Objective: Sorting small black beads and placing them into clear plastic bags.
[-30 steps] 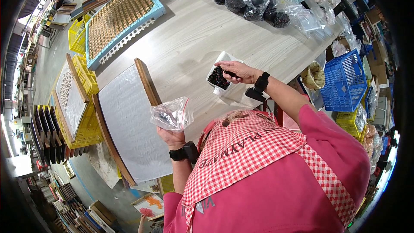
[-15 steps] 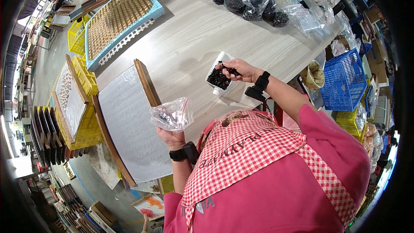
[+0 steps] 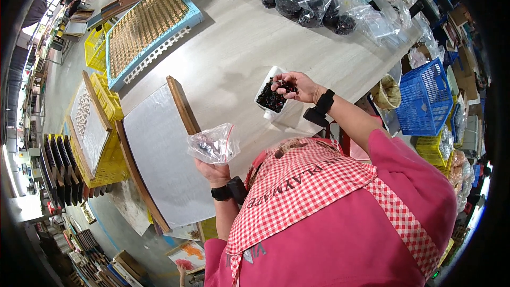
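Left of the small white tray (image 3: 270, 97) of dark beads, a wood-framed grey board (image 3: 159, 154) lay on the pale wooden table (image 3: 228, 48). Just beside the board's near edge, the left hand (image 3: 214, 171) gripped a small clear plastic zip bag (image 3: 213, 145), held up. The right hand (image 3: 299, 86) reached into the tray, fingers pinched on the beads.
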A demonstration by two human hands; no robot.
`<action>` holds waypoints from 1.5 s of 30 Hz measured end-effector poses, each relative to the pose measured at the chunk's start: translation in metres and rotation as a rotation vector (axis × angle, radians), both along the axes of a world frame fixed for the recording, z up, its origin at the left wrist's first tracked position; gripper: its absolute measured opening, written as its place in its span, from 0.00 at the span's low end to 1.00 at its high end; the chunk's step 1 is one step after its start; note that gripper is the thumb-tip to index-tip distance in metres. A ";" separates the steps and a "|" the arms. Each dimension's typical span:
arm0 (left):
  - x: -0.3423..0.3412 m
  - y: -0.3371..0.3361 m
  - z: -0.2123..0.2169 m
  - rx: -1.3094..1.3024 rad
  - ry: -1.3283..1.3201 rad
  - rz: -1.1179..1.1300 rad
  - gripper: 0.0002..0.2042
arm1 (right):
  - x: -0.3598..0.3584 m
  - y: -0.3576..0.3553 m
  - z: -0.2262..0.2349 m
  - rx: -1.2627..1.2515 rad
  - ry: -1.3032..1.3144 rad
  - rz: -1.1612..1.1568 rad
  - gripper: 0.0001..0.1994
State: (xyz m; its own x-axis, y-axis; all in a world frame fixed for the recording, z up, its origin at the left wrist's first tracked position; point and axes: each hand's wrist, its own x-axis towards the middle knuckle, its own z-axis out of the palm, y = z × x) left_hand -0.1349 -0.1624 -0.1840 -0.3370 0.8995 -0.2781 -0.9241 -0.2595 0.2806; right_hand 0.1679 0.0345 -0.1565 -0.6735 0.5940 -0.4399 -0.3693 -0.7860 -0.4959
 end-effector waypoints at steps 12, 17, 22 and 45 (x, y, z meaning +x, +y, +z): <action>0.002 -0.004 -0.012 -0.100 0.103 -0.021 0.15 | 0.001 -0.017 -0.020 0.202 -0.277 0.135 0.13; 0.008 0.001 0.002 -0.126 0.021 -0.021 0.16 | -0.005 -0.025 -0.017 0.319 -0.405 0.220 0.16; 0.000 0.005 -0.013 -0.128 0.148 -0.006 0.16 | -0.013 -0.026 -0.012 0.408 -0.524 0.386 0.19; 0.002 0.003 -0.014 -0.061 0.011 -0.034 0.19 | -0.003 -0.014 -0.032 0.302 -0.295 0.275 0.16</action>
